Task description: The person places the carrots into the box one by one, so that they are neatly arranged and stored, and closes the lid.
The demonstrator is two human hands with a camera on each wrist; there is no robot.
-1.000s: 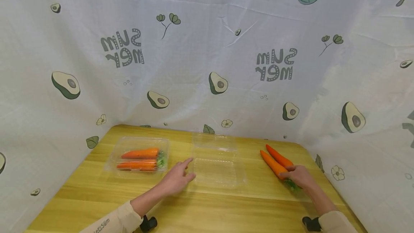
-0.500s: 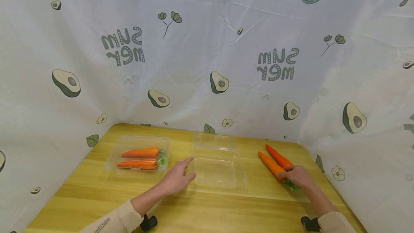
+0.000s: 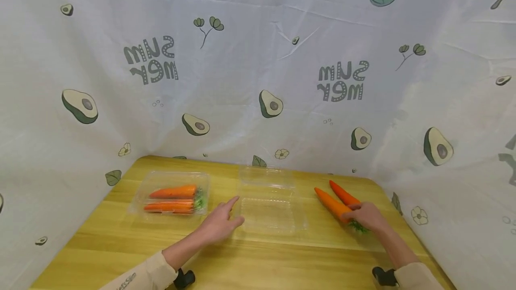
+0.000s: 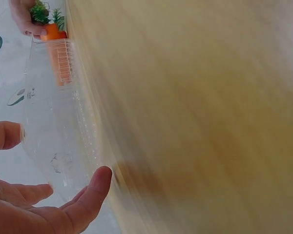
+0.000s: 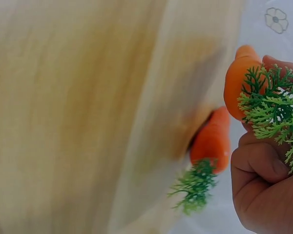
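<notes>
My right hand [image 3: 367,216] grips an orange carrot [image 3: 330,203] near its leafy green top, its tip pointing away and to the left. A second, redder carrot [image 3: 342,193] lies just behind it on the table. In the right wrist view the held carrot [image 5: 239,85] is raised off the wood, above the other carrot [image 5: 212,146]. At the left side of a clear plastic clamshell box [image 3: 268,215], which has its lid folded back, my left hand [image 3: 215,225] has its fingers spread. Its fingertips [image 4: 103,176] are right at the box's end.
Another clear plastic box [image 3: 177,174], closed over carrots with green tops, stands at the left of the wooden table [image 3: 258,258]. A white curtain [image 3: 242,66] printed with avocados hangs behind the table and along both sides.
My right hand has moved slightly left, bringing the carrot away from the second one and toward the open box. The left hand stays where it was beside the box.
</notes>
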